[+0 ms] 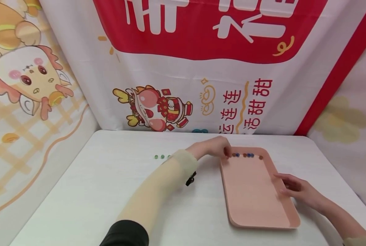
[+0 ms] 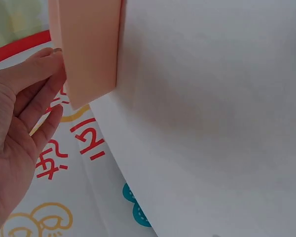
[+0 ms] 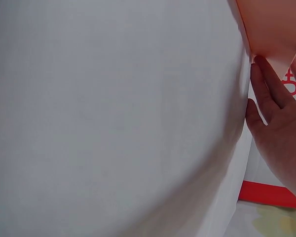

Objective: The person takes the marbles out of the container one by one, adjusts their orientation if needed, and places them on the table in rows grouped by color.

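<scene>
A pink rectangular tray lies on the right part of the white table. Brown and blue marbles form a loose row inside it along the far side. At the tray's far left corner, my left hand reaches over the rim, thumb and fingers brought together. A small brownish marble shows at those fingertips in the left wrist view, mostly hidden by them. My right hand holds the tray's right rim; in the right wrist view its fingers lie against the outer wall.
Several green marbles sit in a row on the table left of the tray, partly behind the left sleeve. A small black object is beside that forearm. Printed cloth hangs behind the table, with more at both sides.
</scene>
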`<state>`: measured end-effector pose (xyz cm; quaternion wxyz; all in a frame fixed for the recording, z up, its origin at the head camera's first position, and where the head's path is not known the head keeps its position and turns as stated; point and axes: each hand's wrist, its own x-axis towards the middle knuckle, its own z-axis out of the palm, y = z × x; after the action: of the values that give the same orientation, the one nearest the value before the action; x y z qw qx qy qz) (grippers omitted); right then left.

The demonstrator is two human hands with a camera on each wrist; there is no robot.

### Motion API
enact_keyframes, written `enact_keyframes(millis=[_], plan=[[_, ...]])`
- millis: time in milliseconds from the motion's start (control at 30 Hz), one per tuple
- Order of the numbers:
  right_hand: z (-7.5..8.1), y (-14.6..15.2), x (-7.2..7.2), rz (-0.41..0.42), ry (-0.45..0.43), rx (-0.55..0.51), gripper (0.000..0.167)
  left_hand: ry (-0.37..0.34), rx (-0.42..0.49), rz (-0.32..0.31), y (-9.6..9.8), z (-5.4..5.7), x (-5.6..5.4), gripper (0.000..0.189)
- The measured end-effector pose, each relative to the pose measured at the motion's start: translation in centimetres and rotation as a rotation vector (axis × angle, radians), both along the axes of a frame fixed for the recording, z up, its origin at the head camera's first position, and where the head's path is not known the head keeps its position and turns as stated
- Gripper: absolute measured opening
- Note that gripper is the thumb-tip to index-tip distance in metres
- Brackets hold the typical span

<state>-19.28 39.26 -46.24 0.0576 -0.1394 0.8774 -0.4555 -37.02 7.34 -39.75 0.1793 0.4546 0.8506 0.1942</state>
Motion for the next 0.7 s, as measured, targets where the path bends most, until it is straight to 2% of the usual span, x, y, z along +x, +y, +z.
enact_keyframes(millis=[100,233,500,700], plan=[[-0.2,0.1,0.0,0.011,0.013,-0.015,0.051,-0.008,0.055,-0.021,-1.0,0.4,0.2,0.018],[-0.4,0.4,0.1,0.014,0.039,-0.009,0.05,-0.036,0.119,-0.02,-2.3,0.9,0.8,0.019],[-0.3,0.7,0.2,0.015,0.047,0.0,0.049,-0.126,0.23,0.048,-5.6,1.5,2.0,0.02],[-0.4,0.4,0.2,0.012,0.022,-0.01,0.05,-0.16,0.283,0.073,-8.2,2.1,3.2,0.017]])
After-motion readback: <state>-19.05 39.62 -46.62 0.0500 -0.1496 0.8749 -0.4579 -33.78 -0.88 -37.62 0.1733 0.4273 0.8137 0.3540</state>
